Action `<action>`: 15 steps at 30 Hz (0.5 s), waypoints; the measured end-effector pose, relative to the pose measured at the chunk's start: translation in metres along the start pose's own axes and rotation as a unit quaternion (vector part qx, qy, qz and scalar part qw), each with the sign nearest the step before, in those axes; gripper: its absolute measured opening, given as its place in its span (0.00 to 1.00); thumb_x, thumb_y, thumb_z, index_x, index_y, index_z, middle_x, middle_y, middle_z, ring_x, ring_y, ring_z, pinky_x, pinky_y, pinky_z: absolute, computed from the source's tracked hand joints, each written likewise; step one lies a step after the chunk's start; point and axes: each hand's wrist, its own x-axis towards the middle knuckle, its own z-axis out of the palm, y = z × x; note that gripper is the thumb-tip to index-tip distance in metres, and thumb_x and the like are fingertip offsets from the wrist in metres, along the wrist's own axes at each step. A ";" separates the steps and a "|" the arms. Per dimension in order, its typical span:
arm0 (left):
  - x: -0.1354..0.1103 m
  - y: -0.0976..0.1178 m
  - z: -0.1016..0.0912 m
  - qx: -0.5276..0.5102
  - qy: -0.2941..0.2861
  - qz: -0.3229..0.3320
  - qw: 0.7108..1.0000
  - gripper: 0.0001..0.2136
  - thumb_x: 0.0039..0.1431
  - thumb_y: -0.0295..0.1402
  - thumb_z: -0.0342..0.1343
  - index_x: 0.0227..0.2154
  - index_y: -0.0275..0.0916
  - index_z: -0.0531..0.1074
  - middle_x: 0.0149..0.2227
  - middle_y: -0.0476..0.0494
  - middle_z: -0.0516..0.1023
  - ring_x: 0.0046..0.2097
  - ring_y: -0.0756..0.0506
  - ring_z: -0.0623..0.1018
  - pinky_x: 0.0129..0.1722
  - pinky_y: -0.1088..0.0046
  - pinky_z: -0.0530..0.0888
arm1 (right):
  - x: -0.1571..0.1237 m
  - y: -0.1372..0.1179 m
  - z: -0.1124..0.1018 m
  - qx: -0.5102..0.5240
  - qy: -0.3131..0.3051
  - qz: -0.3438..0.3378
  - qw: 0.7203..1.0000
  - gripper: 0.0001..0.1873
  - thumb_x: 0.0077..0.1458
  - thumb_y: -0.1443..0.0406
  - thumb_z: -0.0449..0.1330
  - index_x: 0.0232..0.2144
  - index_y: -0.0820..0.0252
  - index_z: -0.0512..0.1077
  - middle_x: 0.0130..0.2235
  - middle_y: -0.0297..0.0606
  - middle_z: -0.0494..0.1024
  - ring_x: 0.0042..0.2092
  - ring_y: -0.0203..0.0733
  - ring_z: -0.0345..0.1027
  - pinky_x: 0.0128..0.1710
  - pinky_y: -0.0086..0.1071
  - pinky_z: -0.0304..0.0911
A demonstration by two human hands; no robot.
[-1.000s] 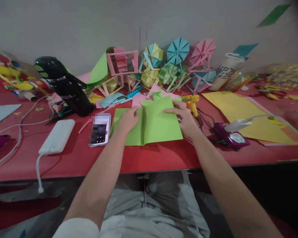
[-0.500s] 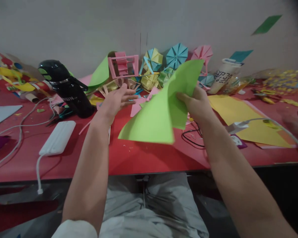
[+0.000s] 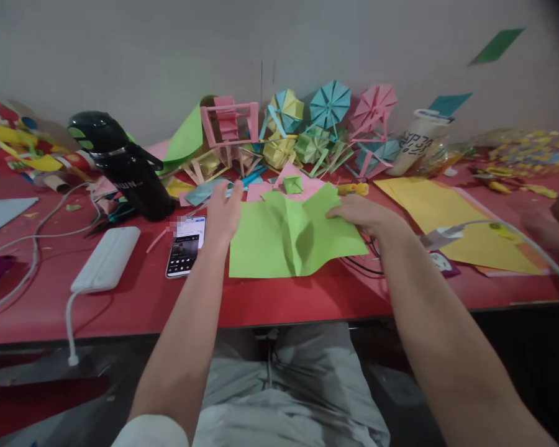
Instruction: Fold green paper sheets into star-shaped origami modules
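View: head only.
Item: sheet [image 3: 256, 242], green, on the tabletop [image 3: 251, 304] in front of the person; creased near its middle, the right part standing up in a bulge.
Weight: judged very light; a brisk move would likely make it flap.
Stiffness: judged soft across its width, firmer along the crease; expected to bow when held from one side only.
Slip: likely to slide readily if not pressed down.
Fragility: judged easy to dent or tear; stray folds would probably stay.
Hold points: opposite outer edges or corners, with light pressure; the raised middle is best left unpinched.
Left hand [image 3: 226, 211]: at the sheet's left edge, fingers spread; contact not certain.
Right hand [image 3: 366, 214]: at the right edge, fingers reaching over the sheet; whether they pinch it, cannot tell.
Surface: red, smooth-looking, crowded.
Left side: phone [image 3: 184, 261], power bank [image 3: 107, 259], bottle [image 3: 140, 180].
Behind: pink paper [image 3: 314, 186], paper models [image 3: 330, 104].
Right side: glue gun [image 3: 354, 189], yellow paper [image 3: 466, 239], cup [image 3: 419, 146].
Room: plain grey wall [image 3: 168, 49]; light dim.
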 end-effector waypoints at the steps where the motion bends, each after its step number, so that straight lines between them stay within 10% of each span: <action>1: -0.001 0.001 0.001 0.045 0.014 0.009 0.999 0.22 0.68 0.40 0.50 0.60 0.38 0.67 0.66 0.33 0.69 0.69 0.35 0.67 0.69 0.53 0.64 | -0.001 0.003 0.001 0.013 -0.002 -0.003 1.000 0.05 0.43 0.68 0.67 0.22 0.55 0.73 0.22 0.45 0.79 0.29 0.55 0.77 0.27 0.47 0.76; 7: -0.007 0.009 0.019 0.187 -0.228 0.067 0.953 0.23 0.63 0.26 0.48 0.61 0.39 0.70 0.68 0.38 0.68 0.69 0.37 0.67 0.69 0.56 0.63 | -0.012 0.011 0.015 0.105 0.019 0.032 0.994 0.05 0.46 0.71 0.64 0.22 0.58 0.75 0.24 0.45 0.81 0.28 0.51 0.78 0.29 0.43 0.77; 15: -0.007 -0.009 0.042 0.248 -0.318 0.093 0.910 0.31 0.60 0.22 0.44 0.67 0.39 0.62 0.73 0.37 0.56 0.74 0.38 0.57 0.71 0.53 0.57 | -0.013 0.022 0.017 0.134 0.045 -0.006 0.990 0.05 0.45 0.73 0.66 0.25 0.59 0.77 0.30 0.43 0.84 0.31 0.47 0.78 0.30 0.39 0.77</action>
